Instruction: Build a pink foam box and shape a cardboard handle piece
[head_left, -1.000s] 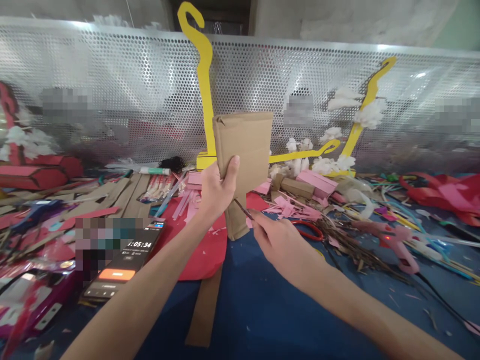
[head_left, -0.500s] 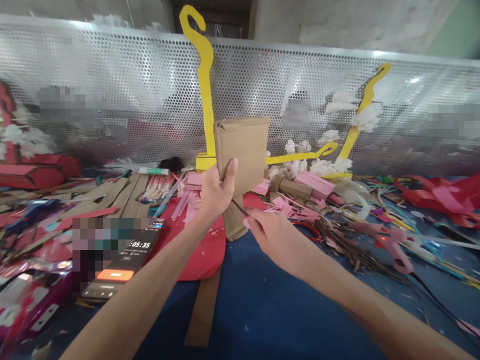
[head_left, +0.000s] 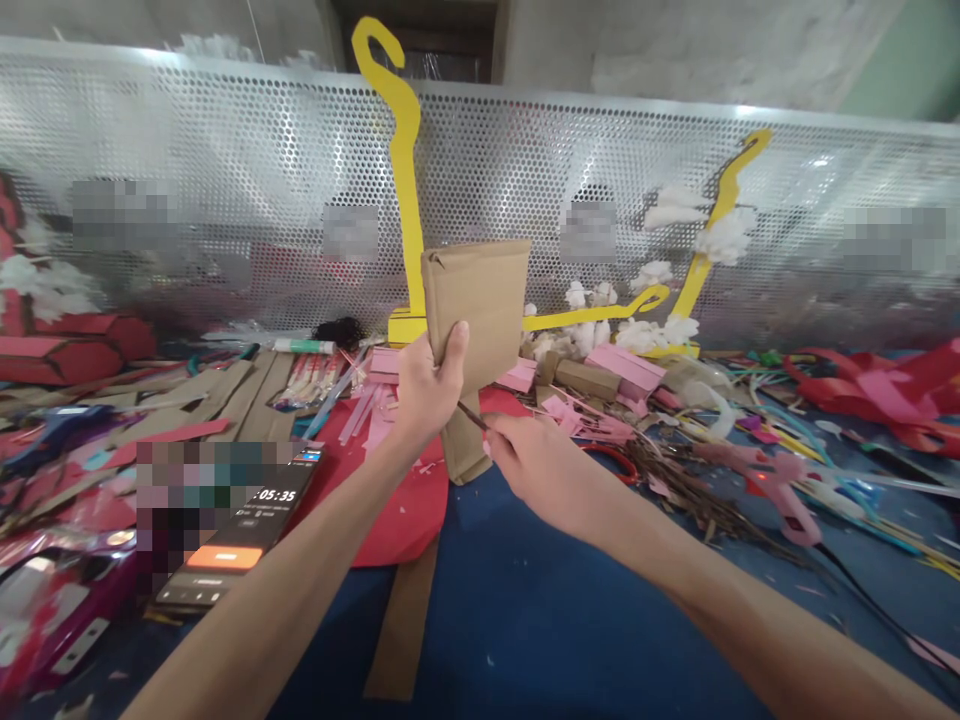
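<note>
My left hand (head_left: 426,392) is wrapped round a folded brown cardboard piece (head_left: 480,300) and holds it upright above the blue table (head_left: 540,610). The piece is wide at the top and narrow at the bottom. My right hand (head_left: 536,470) is closed in a pinch on a thin dark twig (head_left: 472,416), whose tip touches the cardboard just below my left fingers.
A phone (head_left: 240,535) showing a timer lies at the left. Red paper (head_left: 405,500) and a brown cardboard strip (head_left: 401,625) lie under my arms. A pink glue gun (head_left: 780,490), a twig pile (head_left: 697,480), red-handled scissors (head_left: 611,455) and paper scraps are at the right. Yellow cut-outs (head_left: 401,170) stand before a perforated metal screen (head_left: 225,180).
Both hands and the cardboard piece have shifted slightly left and down in view. The grips are the same. The phone timer has advanced by a second.
</note>
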